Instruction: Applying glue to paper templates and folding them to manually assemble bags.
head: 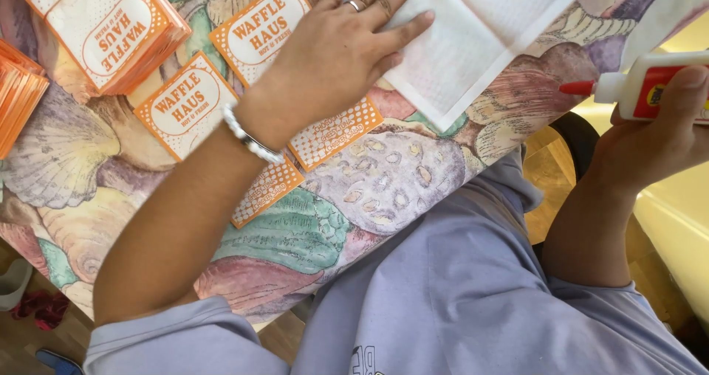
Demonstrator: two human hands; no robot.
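Lavender sleeves [458, 286] below, left hand [336, 50] flat on white napkin [450, 57], right hand [657, 135] gripping glue bottle [650, 87].

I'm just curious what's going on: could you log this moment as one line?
left hand: flat on white napkin | right hand: holds glue bottle, red tip off table | orange printed napkins alongside

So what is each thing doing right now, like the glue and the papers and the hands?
Left hand: flat, palm down, pressing the white paper.
White paper: lying flat on the tablecloth.
Right hand: wrapped around the glue bottle.
Glue bottle: held sideways off the table, red tip on.
Orange printed papers: spread flat.
Orange stack: piled up.
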